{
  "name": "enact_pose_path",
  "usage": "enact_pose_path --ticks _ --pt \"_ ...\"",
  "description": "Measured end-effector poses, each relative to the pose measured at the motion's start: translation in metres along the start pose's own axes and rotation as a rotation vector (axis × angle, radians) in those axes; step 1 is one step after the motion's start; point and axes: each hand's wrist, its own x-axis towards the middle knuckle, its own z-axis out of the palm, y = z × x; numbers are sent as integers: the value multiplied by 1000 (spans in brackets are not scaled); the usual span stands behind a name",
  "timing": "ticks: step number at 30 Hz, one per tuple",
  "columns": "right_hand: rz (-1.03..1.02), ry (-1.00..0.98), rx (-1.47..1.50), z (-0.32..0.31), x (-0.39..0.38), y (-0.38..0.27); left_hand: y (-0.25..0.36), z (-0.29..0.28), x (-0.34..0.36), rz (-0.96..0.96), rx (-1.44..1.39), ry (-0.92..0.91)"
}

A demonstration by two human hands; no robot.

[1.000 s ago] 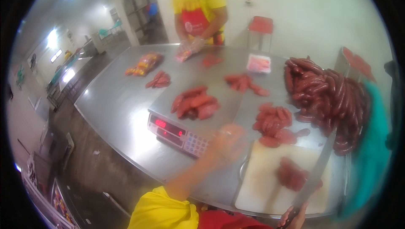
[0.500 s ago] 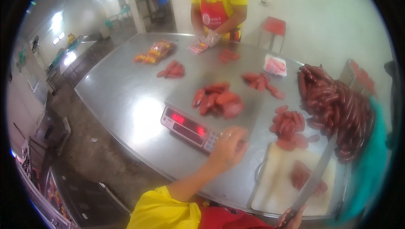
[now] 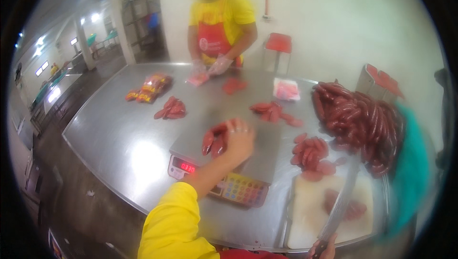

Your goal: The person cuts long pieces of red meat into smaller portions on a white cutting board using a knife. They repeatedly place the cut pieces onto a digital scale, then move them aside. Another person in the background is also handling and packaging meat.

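Note:
On the platform of the digital scale point(image 3: 183, 150), a small group of reddish sausage slices point(image 3: 215, 139) lies under my left hand point(image 3: 241, 140). Its fingers curl over the slices on the right side of the group and hide part of them. My left forearm crosses the scale's front panel, where a red display is lit. Low at the right, my right hand point(image 3: 325, 248) is closed around the dark handle of a long knife point(image 3: 341, 206). The blade points up and away over a white cutting board point(image 3: 305, 216) with more cut sausage point(image 3: 355, 210) on it.
A large heap of whole sausages point(image 3: 360, 120) lies at the right beside a green cloth point(image 3: 412, 163). Smaller piles of slices point(image 3: 310, 153), a white tray point(image 3: 286, 89) and packed bags point(image 3: 155, 84) sit on the steel table point(image 3: 109, 116). Across it stands a gloved co-worker point(image 3: 219, 25).
My left hand has gone from the scale's front keys forward onto the slices on the platform. My right hand still holds the knife over the board. The view has tilted up a little.

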Motion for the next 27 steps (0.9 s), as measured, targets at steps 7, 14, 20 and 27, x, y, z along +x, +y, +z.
enact_pose_path --ticks 7,14,20,27 --pt "-2 71 11 -8 -1 15 -51 -12 15 -54 -312 -163" --pt "69 237 36 2 -2 -1 -89 -48 -70 -59 -688 12" --pt "74 167 63 40 26 -24 -97 -11 -57 -71 -626 100" --pt "113 186 69 66 34 -37 -94 30 30 383 -352 146"
